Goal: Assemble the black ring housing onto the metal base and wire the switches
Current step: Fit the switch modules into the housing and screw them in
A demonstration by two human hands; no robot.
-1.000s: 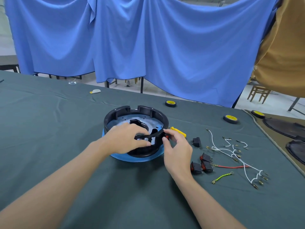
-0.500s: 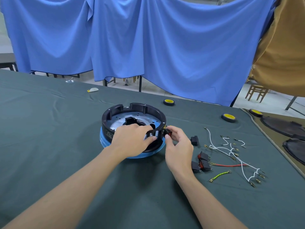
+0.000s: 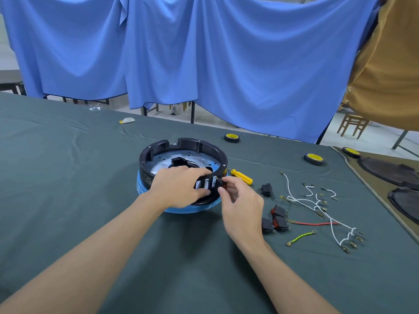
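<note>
1. Head view: a green-covered table point(image 3: 68, 200) carries everything.
2. Mid-table, the black ring point(image 3: 145, 164) sits on the metal base point(image 3: 163, 160).
3. The left hand point(image 3: 179, 189) grips the ring's near wall, fingers curled over its slotted section.
4. The right hand point(image 3: 242, 207) pinches a small red-and-black switch point(image 3: 221, 183) against the ring's outer wall.
5. Loose wires point(image 3: 317, 205) lie spread out to the right.
6. A yellow screwdriver point(image 3: 241, 176) lies just beside the ring.
7. Spare switches point(image 3: 277, 219) sit near the right wrist.
</note>
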